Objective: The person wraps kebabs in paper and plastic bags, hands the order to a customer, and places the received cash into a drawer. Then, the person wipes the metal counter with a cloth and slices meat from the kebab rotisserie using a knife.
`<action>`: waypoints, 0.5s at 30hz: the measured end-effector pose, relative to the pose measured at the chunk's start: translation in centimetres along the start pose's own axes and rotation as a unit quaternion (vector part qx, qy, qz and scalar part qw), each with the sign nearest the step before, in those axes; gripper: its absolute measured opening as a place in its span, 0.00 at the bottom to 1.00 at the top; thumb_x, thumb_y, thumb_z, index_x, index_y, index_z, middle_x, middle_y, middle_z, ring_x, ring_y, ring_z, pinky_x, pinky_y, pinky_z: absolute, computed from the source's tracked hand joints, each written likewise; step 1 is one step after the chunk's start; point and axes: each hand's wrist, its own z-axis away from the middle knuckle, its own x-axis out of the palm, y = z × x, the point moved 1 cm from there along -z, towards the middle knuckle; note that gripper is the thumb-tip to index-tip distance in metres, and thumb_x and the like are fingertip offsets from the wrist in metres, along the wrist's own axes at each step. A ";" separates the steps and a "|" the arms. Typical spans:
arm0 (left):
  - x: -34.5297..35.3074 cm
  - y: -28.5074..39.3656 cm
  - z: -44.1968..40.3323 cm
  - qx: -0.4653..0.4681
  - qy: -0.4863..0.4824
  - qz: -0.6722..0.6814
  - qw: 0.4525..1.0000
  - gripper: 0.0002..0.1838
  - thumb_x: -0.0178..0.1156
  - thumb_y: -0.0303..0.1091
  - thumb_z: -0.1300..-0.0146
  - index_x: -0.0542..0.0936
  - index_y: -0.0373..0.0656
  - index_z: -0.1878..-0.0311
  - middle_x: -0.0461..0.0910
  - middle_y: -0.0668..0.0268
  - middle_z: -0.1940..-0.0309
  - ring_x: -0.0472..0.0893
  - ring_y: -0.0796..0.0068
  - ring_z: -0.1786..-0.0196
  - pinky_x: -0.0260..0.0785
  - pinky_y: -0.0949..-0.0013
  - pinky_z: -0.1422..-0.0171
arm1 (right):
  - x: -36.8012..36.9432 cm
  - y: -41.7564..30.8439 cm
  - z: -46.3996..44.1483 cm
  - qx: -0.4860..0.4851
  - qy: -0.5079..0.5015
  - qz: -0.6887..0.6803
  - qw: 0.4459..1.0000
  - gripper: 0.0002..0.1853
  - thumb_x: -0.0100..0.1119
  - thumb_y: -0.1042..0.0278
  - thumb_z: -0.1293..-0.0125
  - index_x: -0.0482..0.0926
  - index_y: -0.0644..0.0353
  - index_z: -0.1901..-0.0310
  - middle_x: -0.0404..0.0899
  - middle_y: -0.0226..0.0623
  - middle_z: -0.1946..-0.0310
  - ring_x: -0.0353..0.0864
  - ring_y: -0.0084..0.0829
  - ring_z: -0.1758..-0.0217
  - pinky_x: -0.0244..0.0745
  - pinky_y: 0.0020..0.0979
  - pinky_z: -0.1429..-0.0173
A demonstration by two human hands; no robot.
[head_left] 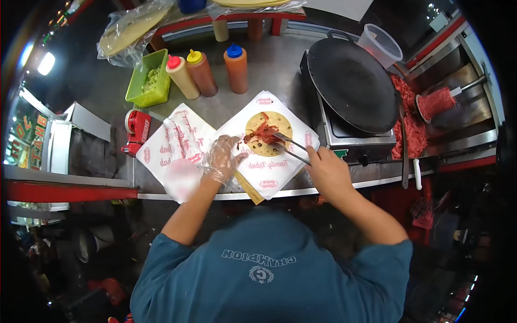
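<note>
My right hand (328, 171) grips metal tongs (293, 145), whose tips rest in a pile of shredded red meat (265, 131). The meat lies on a round flatbread (279, 146) with brown spots, set on a printed white paper wrapper (269, 171). My left hand (221, 157), in a clear plastic glove, is at the wrapper's left corner, its thumb and fingers apart beside the flatbread. A few shreds of meat lie near its fingertips. To its left, a paper-wrapped roll (182, 139) lies on another stack of printed paper (156, 153).
Behind the wrappers stand several sauce bottles (236, 69) and a green tub (148, 97) of chopped greens. A red tape dispenser (138, 132) sits at left. On the right are a black pan (353, 83) on a stove, red meat (412, 140) and a long knife (404, 156).
</note>
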 end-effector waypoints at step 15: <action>-8.3 5.6 3.6 -0.067 -0.362 0.104 0.924 0.16 0.61 0.42 0.26 0.87 0.45 0.45 0.89 0.57 0.53 0.88 0.61 0.50 0.78 0.61 0.42 | 6.3 -0.9 1.8 0.135 0.172 -0.337 0.916 0.23 0.68 0.64 0.30 0.79 0.67 0.38 0.81 0.49 0.61 0.84 0.44 0.62 0.80 0.41 0.57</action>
